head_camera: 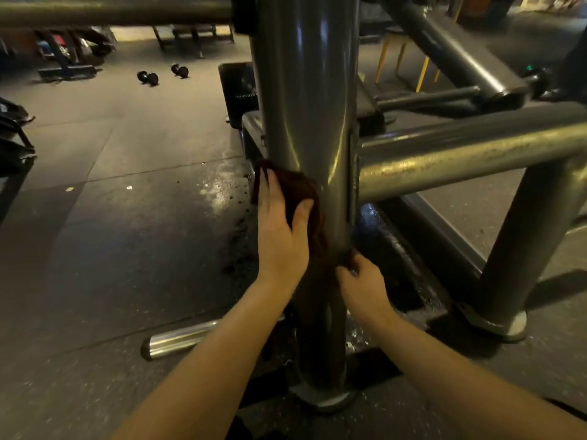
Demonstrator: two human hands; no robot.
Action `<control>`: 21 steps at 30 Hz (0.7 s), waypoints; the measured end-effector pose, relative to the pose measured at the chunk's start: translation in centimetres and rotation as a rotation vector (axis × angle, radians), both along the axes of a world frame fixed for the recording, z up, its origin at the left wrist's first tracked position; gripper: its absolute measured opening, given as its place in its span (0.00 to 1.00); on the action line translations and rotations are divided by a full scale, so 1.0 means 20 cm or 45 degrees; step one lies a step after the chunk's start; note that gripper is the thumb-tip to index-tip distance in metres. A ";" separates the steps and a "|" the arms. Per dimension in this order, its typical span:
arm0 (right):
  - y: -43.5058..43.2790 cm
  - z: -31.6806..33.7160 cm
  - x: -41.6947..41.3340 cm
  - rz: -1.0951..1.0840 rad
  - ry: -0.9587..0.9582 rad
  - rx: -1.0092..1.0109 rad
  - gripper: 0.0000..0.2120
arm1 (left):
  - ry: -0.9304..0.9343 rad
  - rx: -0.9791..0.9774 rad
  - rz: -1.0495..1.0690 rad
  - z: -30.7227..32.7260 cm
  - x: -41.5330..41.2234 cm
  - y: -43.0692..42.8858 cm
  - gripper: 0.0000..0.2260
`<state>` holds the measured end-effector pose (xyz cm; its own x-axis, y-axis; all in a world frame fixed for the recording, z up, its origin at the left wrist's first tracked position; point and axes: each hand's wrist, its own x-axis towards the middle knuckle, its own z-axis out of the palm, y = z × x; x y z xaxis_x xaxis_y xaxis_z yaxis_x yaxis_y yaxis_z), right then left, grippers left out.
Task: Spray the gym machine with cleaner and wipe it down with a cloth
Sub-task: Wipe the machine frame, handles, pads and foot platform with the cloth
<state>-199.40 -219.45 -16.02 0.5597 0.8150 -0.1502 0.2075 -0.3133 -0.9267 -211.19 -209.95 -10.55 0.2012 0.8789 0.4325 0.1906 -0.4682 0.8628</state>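
Grey steel crossbar [460,160] is jutting rightward from the machine's upright post [305,106], and two dumbbells [147,78] are lying on the floor [127,249] beyond. Left hand [281,230] is pressing the dark cloth [295,188] flat against the post's left side, fingers extended; right hand [359,281] is pinching the cloth's lower end just below

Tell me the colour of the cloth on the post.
The cloth is dark reddish brown, best seen in the head view, under the left hand.

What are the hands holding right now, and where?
A dark brown cloth: left hand presses its upper part to the grey steel post; right hand pinches its lower end.
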 end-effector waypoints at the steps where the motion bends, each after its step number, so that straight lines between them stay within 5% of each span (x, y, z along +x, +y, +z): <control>1: 0.00 0.00 0.01 0.015 -0.004 -0.018 0.15 | 0.010 0.012 0.032 -0.01 0.02 -0.01 0.34; 5: -0.01 -0.03 0.01 0.010 -0.008 -0.015 0.22 | 0.083 -0.029 0.124 -0.28 0.02 -0.13 0.31; 12: -0.01 -0.06 0.04 -0.063 0.037 0.024 0.26 | 0.112 -0.527 0.034 -0.58 -0.11 -0.22 0.31; 17: -0.02 -0.11 0.05 -0.027 0.030 0.045 0.29 | -0.061 -0.320 0.041 -0.32 -0.05 -0.08 0.29; 21: -0.02 -0.15 0.06 -0.031 0.046 0.060 0.30 | 0.026 -0.220 0.064 -0.44 -0.03 -0.16 0.33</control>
